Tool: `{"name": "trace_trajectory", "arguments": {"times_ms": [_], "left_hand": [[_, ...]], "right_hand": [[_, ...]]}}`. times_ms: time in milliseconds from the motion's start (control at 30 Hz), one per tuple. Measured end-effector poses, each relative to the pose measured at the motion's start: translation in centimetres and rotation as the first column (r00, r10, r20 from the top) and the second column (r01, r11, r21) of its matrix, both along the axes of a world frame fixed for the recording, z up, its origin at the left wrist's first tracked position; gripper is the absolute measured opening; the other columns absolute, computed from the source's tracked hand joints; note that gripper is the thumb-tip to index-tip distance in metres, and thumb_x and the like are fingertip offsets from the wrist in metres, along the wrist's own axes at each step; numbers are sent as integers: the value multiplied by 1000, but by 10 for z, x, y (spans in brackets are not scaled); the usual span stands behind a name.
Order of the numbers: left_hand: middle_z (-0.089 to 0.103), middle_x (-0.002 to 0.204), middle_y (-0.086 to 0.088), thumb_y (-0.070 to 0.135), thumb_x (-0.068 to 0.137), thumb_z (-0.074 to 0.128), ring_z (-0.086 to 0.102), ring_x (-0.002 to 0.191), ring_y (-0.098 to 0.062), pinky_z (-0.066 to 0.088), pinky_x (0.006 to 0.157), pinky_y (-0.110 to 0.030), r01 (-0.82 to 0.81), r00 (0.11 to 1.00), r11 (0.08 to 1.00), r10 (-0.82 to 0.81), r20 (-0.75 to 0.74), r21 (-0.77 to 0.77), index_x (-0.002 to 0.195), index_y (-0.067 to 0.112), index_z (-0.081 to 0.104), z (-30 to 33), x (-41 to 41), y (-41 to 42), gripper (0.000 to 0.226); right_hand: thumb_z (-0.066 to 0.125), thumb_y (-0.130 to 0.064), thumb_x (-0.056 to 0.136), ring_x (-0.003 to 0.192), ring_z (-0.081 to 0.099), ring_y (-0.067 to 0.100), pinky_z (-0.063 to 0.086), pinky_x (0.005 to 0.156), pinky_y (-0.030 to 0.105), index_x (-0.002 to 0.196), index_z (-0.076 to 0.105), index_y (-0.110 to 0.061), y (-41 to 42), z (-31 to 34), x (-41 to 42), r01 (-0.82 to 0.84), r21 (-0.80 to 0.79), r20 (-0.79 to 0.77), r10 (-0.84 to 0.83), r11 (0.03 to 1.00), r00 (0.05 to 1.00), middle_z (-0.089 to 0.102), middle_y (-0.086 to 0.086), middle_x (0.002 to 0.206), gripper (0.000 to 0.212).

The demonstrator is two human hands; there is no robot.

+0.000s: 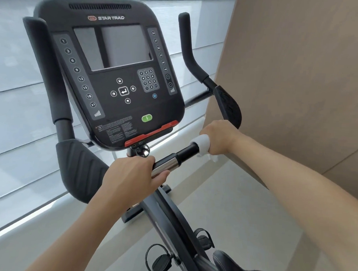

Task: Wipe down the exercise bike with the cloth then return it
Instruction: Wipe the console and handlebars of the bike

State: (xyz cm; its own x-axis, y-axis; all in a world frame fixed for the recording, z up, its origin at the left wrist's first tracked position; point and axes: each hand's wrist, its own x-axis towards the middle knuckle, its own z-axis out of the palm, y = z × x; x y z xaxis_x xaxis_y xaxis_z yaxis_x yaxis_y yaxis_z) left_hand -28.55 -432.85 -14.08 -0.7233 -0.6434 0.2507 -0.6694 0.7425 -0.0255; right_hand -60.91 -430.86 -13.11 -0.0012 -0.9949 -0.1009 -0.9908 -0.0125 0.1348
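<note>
Far left: 1 padded grip [42,69] stands upright beside the console [115,72], with an elbow pad [79,168] below it. Centre: left hand [132,178] curled around the chrome section of the handlebar [173,161], near the console base. Right: right hand [218,138] clamps the white cloth [200,144] around the black bar section, just right of the chrome. Pedals [159,260] and saddle [236,267] sit near, lower right.
</note>
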Motion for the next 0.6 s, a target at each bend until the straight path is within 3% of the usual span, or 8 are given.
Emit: {"name": "trace_trajectory", "arguments": {"times_ms": [133, 233, 300, 367, 433, 600], "left_hand": [[51, 56, 7, 77, 96, 33, 50, 47, -11, 28, 44, -26, -15, 1000, 1000, 15, -1, -2, 75, 26, 50, 3, 0, 1, 57], [54, 60, 8, 72, 101, 34, 52, 50, -10, 29, 45, -26, -9, 999, 1000, 10, -34, 15, 76, 26, 54, 5, 0, 2, 56], [58, 71, 9, 67, 104, 27, 56, 61, -12, 38, 50, -28, -9, 991, 999, 16, -135, 49, 84, 25, 59, 6, 1, 4, 56], [63, 87, 10, 62, 106, 22, 61, 75, -14, 51, 62, -33, 0, 975, 995, 23, -223, 102, 101, 25, 64, 8, 2, 5, 56], [65, 97, 9, 58, 107, 20, 61, 86, -15, 55, 72, -37, 25, 959, 988, 19, -282, 150, 110, 25, 66, 10, 2, 4, 57], [55, 85, 10, 52, 109, 16, 52, 79, -13, 44, 70, -33, 94, 914, 979, -11, -407, 183, 92, 26, 58, 11, 5, 1, 52]], "right_hand": [[76, -28, 69, 74, 61, 23, 42, 67, 30, 80, 52, -28, 15, -7, 14, 46, -174, 22, -42, 984, 999, 63, -8, 78, 27], [74, -23, 71, 81, 62, 26, 47, 73, 34, 84, 47, -29, 19, -1, 24, 96, -162, -11, -99, 982, 995, 66, -4, 86, 30], [73, -21, 71, 84, 63, 25, 51, 77, 37, 86, 45, -29, 21, 3, 30, 108, -129, -41, -114, 986, 993, 67, -5, 89, 33], [73, -20, 72, 84, 64, 25, 54, 81, 39, 88, 49, -28, 23, 6, 37, 113, -128, -41, -119, 985, 992, 68, -5, 91, 30], [75, -22, 74, 84, 65, 24, 53, 80, 36, 93, 57, -25, 27, 6, 49, 102, -161, 2, -103, 982, 995, 68, -4, 91, 26], [79, -41, 80, 81, 69, 19, 59, 78, 35, 105, 68, -27, 26, -12, 118, -66, -218, 9, 69, 974, 998, 73, -6, 94, 31]]}}
